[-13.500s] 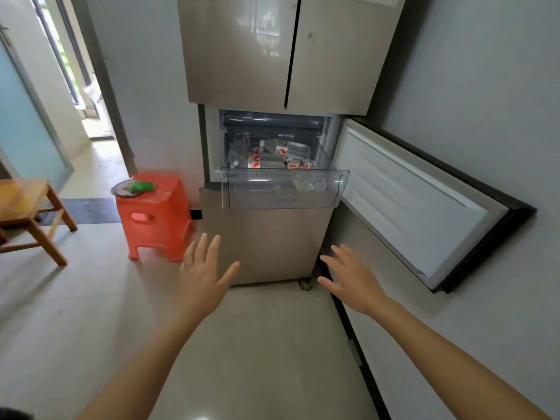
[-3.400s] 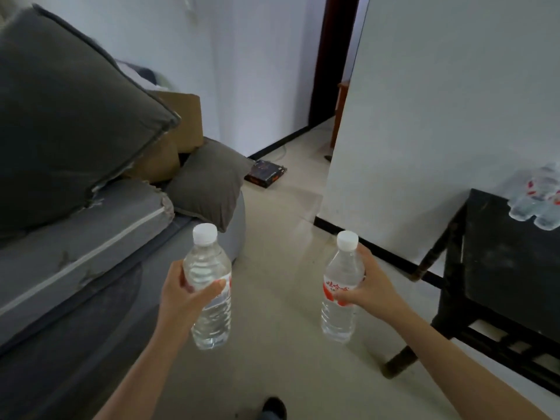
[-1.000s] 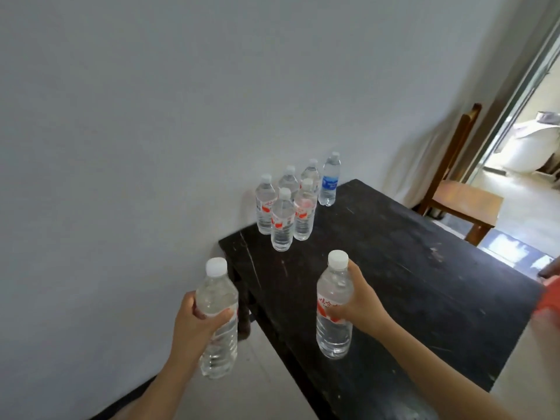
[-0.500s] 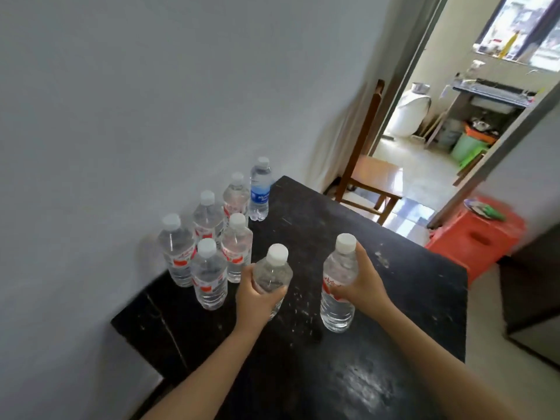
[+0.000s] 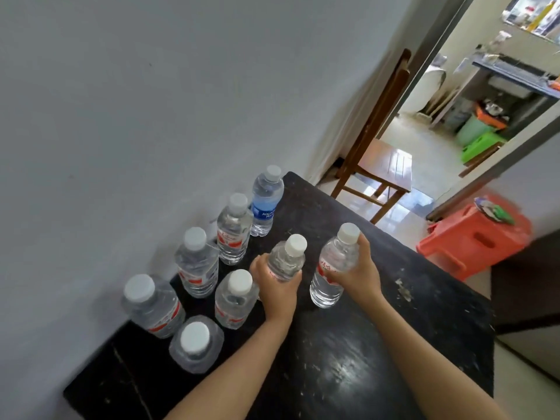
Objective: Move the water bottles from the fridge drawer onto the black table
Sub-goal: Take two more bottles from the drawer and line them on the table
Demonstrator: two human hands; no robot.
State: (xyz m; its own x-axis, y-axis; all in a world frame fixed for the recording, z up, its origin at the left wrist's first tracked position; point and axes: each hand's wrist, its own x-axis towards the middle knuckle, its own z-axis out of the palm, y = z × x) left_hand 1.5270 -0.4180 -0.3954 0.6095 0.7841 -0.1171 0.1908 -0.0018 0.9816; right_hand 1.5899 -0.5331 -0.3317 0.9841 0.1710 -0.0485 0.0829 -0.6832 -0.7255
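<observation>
My left hand grips a clear water bottle with a white cap, held low over the black table. A second red-labelled bottle is held by my right hand, its base at or just above the tabletop. Several more bottles stand along the wall side of the table, among them a blue-labelled one at the far end and one nearest me. The held bottles sit just right of that group. The fridge is out of view.
A grey wall runs along the table's left side. A wooden chair stands beyond the table's far end by a doorway. An orange plastic stool with a plate on it sits on the floor to the right.
Both hands have lowered their bottles closer to the tabletop and toward the standing group. My view has dropped nearer to the table.
</observation>
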